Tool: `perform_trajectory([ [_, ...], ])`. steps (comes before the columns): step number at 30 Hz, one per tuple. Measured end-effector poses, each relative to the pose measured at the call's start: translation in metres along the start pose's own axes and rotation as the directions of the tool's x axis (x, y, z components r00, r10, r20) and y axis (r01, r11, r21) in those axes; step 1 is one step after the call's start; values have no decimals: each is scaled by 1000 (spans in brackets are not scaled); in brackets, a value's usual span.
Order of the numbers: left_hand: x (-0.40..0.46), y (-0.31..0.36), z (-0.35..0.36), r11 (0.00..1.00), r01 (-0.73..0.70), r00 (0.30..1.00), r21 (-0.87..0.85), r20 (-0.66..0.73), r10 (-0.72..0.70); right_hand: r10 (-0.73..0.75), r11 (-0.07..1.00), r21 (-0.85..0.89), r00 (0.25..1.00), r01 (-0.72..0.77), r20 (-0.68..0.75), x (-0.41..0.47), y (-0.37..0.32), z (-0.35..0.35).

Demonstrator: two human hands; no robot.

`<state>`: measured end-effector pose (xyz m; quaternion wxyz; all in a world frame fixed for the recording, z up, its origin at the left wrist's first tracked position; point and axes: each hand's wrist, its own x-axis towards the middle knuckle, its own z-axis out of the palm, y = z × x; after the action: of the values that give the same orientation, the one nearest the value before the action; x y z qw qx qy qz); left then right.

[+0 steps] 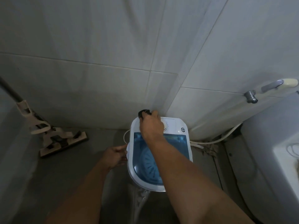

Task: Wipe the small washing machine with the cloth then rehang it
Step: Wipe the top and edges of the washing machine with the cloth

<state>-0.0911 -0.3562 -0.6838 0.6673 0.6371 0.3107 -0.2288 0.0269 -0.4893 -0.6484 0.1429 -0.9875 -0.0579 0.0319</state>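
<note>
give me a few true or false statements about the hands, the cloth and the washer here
1. The right hand holds a dark cloth at the washer's far corner. True.
2. The left hand rests on the mop. False: it is at the washer's left side.
3. The washer's lid is clear blue. True.
4. The mop lies on top of the washer. False: it leans on the wall, left of it.

One small washing machine (160, 152) with one blue lid and one dial (165, 125); one dark cloth (144, 113) at its far left corner; two hands, right hand (151, 126) and left hand (114, 156); one mop (53, 136) far left; one tap (250, 96) on the right wall.
</note>
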Motion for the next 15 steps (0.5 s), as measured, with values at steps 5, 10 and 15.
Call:
perform_trajectory([
  [5, 4, -1, -2, 1000, -1, 1000, 13, 2, 1, -131, 991, -44, 989, 129, -69, 3, 4, 13],
  [10, 1, 0, -2, 999, -5, 1000, 35, 0, 5, -295, 955, -1, 949, 297, -107, -52, 18, 35],
  [15, -3, 1, -2, 1000, 6, 1000, 22, 16, -7, -373, 919, 127, 928, 372, -17, -103, 38, 33],
])
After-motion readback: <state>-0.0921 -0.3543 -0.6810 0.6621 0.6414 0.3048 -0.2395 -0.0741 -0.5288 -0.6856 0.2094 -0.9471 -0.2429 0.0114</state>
